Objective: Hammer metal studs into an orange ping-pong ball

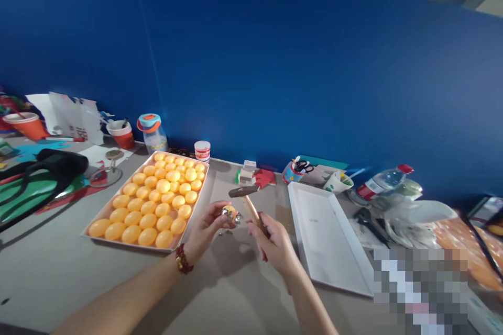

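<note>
My left hand (pixel 207 227), with a red beaded bracelet at the wrist, pinches an orange ball (pixel 231 211) between thumb and fingers. Small shiny silver pieces (pixel 238 218) cluster on and around this ball; their exact kind is too small to tell. A few more silver bits (pixel 225 233) lie on the table just below. In my right hand (pixel 276 245) is a hammer (pixel 251 210), gripped by its wooden handle. Its dark head sits just above and to the right of the ball, apart from it. Left of my hands, a shallow box (pixel 184 243) holds rows of orange balls.
A white tray (pixel 334 238) lies to the right. Behind it stand a pen cup (pixel 293 172) with scissors and a plastic bottle (pixel 381 184). At the back left are paper cups (pixel 121 133), a clear jug (pixel 153 138) and a small tub (pixel 202 151). A blue partition (pixel 251 63) closes the back.
</note>
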Demonstrator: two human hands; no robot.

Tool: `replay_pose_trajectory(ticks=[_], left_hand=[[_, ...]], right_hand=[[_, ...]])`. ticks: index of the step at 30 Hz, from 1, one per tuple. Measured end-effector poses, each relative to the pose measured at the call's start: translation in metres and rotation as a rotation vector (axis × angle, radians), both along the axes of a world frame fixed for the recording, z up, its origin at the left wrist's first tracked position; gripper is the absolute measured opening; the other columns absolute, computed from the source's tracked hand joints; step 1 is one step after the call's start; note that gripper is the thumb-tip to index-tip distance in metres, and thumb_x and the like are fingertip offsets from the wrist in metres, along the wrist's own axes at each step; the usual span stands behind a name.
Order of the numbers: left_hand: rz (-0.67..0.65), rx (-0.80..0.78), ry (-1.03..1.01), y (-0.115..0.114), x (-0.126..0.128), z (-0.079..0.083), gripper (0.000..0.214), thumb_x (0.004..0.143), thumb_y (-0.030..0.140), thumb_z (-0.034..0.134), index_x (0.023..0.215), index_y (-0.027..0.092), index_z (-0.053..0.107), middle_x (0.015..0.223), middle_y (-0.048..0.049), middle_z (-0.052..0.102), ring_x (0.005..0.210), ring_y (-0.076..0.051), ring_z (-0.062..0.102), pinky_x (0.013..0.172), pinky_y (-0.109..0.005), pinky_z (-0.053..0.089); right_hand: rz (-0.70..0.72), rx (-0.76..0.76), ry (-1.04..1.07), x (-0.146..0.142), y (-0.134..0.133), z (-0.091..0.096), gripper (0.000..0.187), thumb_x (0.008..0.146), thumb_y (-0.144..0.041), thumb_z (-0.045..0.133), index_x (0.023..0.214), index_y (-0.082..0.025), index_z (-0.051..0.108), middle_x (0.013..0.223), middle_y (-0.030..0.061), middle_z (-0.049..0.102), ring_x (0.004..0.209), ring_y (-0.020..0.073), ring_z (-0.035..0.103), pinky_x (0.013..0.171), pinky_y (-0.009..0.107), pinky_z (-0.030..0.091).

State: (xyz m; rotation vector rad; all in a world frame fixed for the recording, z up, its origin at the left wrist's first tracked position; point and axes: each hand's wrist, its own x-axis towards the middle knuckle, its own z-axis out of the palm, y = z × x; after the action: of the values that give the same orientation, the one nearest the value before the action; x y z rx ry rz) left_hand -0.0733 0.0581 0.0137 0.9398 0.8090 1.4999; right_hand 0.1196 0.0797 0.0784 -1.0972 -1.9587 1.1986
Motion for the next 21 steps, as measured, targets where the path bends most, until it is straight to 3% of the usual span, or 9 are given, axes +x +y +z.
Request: replay_pose_trajectory(ticks=[6,12,21], left_hand=[[0.082,-0.039,0.012,0.006,-0.004,0.001,0.028,0.082,0.032,0.066,0.106,0.019,0.061,0.092,-0.0029,0.066,0.072,-0.016,0.069,0.072,-0.032,0.055],[0.103,-0.051,0.047,0.007,-0.004,0.000,0.033,0.081,0.035,0.066,0.108,0.018,0.060,0.093,-0.0038,0.067,0.073,-0.017,0.069,0.072,-0.033,0.055],[0.117,-0.040,0.053,0.007,-0.003,0.001,0.034,0.079,0.037,0.068,0.106,0.017,0.062,0.090,-0.0041,0.068,0.069,-0.017,0.068,0.070,-0.033,0.056]], right_hand=[[0.022,0.029,-0.152,0.016,-0.011,0.003,0.024,0.095,-0.040,0.044,0.091,-0.020,0.055,0.060,-0.0059,0.050,0.037,0.0076,0.049,0.041,0.018,0.036],[0.020,0.047,-0.172,0.013,-0.011,-0.010,0.026,0.095,-0.041,0.043,0.089,-0.019,0.057,0.063,-0.0033,0.053,0.037,0.0083,0.048,0.041,0.019,0.037],[-0.041,0.104,-0.142,0.013,-0.014,-0.014,0.027,0.092,-0.043,0.048,0.092,-0.020,0.063,0.060,-0.0007,0.055,0.039,0.0106,0.048,0.039,0.020,0.035]])
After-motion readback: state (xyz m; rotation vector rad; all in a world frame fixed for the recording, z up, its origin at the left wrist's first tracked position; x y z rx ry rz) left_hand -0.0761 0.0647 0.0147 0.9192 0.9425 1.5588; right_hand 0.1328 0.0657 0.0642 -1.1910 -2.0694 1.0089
